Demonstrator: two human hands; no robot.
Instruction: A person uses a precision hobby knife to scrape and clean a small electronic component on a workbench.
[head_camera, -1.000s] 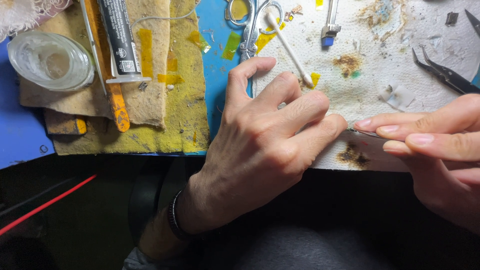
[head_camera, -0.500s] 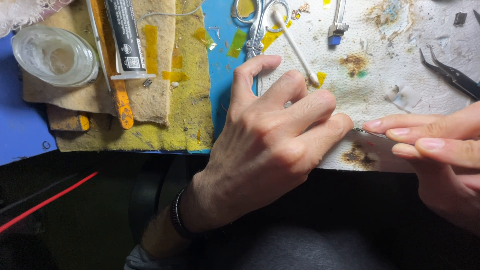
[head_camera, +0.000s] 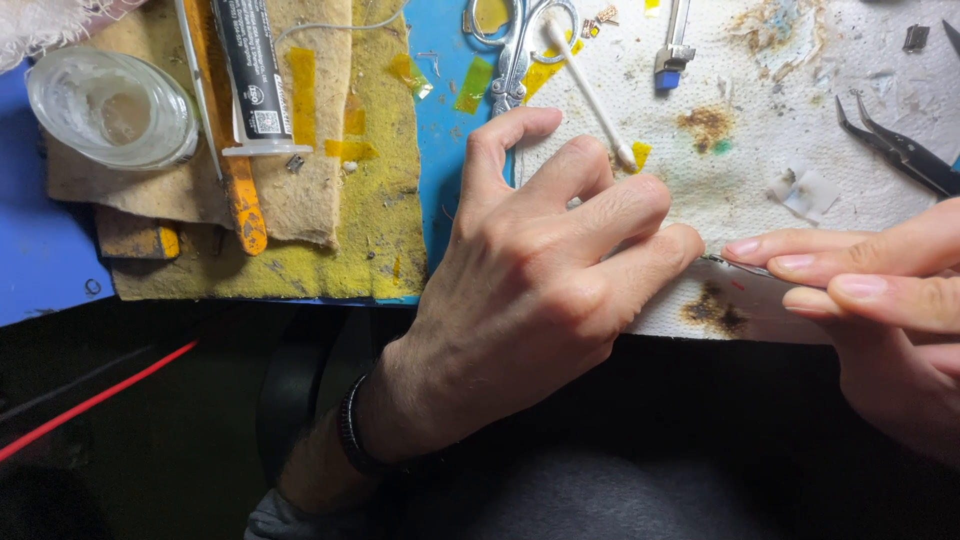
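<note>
Right at the near edge of the desk, the two hands meet over a thin silvery metal piece (head_camera: 722, 262), perhaps the tip of tweezers, though too little of it shows to be sure. The right hand (head_camera: 880, 300) comes in from the right with fingers stretched flat and close together, its grip closed on that sliver between thumb and forefinger. The left hand (head_camera: 540, 290) lies palm down, knuckles arched, fingers curled with their tips pressed to the paper just beside the metal tip; whether its grip holds anything I cannot tell, since the fingertips hide it. A dark band circles its wrist.

Under both hands lies a white paper towel (head_camera: 760, 150), dimpled in texture and blotched with brown, rusty and green stains. On it rest a cotton swab (head_camera: 590, 90) with a yellowed tip, lying slantwise, and dark pointed pliers (head_camera: 900, 150) at the right edge. Steel scissors (head_camera: 515, 50) straddle the towel's left border on the blue mat (head_camera: 450, 130). Further left sits a coarse yellow-brown felt pad (head_camera: 370, 220), bearing a black syringe tube (head_camera: 250, 75) and an orange-stained stick (head_camera: 235, 170). A small clear glass dish (head_camera: 110, 105) stands at the far left.
</note>
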